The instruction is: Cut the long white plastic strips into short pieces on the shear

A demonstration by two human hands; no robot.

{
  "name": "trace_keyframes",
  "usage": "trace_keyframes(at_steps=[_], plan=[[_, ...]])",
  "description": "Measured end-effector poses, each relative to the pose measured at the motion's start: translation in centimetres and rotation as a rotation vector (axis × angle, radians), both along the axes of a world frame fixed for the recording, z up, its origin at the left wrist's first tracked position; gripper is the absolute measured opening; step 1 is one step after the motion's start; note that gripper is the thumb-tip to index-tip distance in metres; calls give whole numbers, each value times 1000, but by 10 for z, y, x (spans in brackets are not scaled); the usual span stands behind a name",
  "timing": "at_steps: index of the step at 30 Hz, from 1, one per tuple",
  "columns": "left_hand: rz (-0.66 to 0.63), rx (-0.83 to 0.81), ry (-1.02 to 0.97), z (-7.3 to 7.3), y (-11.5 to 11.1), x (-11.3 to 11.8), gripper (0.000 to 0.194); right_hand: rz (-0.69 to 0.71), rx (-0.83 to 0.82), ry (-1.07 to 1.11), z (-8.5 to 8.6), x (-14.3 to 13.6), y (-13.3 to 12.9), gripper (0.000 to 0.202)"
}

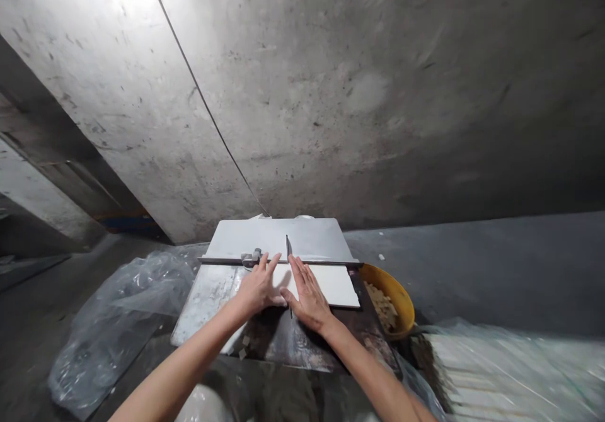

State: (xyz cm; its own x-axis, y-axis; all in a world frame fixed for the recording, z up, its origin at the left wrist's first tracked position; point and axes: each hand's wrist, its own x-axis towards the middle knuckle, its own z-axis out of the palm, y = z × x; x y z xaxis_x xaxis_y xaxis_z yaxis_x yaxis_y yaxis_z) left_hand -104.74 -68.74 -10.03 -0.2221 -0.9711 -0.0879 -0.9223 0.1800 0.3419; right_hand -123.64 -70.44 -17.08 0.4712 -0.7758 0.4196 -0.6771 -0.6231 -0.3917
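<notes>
A white flat board (338, 285) lies on a saw table (278, 340), its long back edge along a dark straight bar (328, 262). A thin dark blade (287, 245) stands upright in a slot just past the bar. My right hand (308, 297) rests flat on the board, fingers stretched forward close to the blade. My left hand (261, 286) is at the board's left part with its fingers spread and its thumb by the front edge. Just beyond its fingertips a small grey clamp (251, 258) sits on the bar. Both palms are hidden.
A yellow bucket (401, 302) with pale offcuts stands to the right. Crumpled clear plastic sheeting (123, 308) lies at the left. Stacked white boards (515, 371) under plastic are at the lower right. A concrete wall (321, 94) with a hanging cable (198, 88) rises behind the saw.
</notes>
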Motion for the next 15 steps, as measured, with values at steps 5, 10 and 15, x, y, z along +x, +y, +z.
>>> trace_keyframes(at_steps=[5, 10, 15], plan=[[-25, 2, -9, -7, -27, 3, 121, 15, -13, 236, -14, -48, -23, 81], [-11, -55, 23, -15, -73, 13, 119, -21, -54, 327, -18, -60, -78, 79], [22, -78, -40, -9, -115, 10, 111, -36, -39, 351, -5, -50, -121, 76]])
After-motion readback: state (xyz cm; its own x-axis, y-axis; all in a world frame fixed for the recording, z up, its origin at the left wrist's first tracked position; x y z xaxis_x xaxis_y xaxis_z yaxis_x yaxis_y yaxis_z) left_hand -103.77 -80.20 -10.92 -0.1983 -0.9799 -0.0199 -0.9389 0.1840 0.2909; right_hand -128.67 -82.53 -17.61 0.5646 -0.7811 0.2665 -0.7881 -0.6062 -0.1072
